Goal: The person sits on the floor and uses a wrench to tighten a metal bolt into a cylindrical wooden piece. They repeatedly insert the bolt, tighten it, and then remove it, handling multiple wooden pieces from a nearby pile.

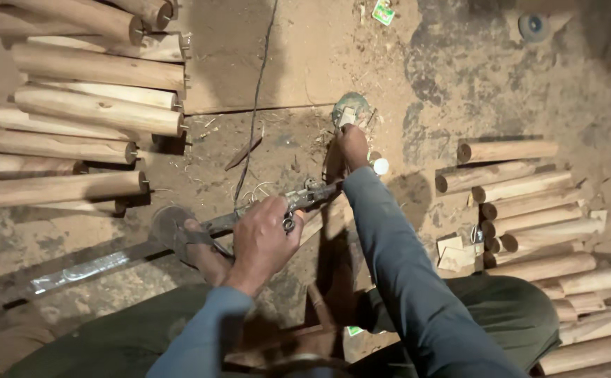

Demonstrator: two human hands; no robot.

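Observation:
My left hand [263, 238] is closed around the grip of a worn metal hand tool [307, 197] at the middle of the view. The tool points away from me, toward my right arm. My right hand [353, 147] is stretched forward with its back to the camera and its fingers curled down. Its fingertips are at a small pale block [347, 116] that lies against a round green disc [351, 105] on the dirt floor. Whether the fingers grip the block is hidden. A small white cylinder [380, 166] lies just right of that wrist.
My sandalled foot [195, 241] rests on a long flat metal bar [88, 269]. A thin cable [256, 105] runs away across a board. Turned wooden legs are stacked at the left [88, 112] and right [529, 210]. Small wood offcuts [452, 252] and a grey disc [533, 26] lie about.

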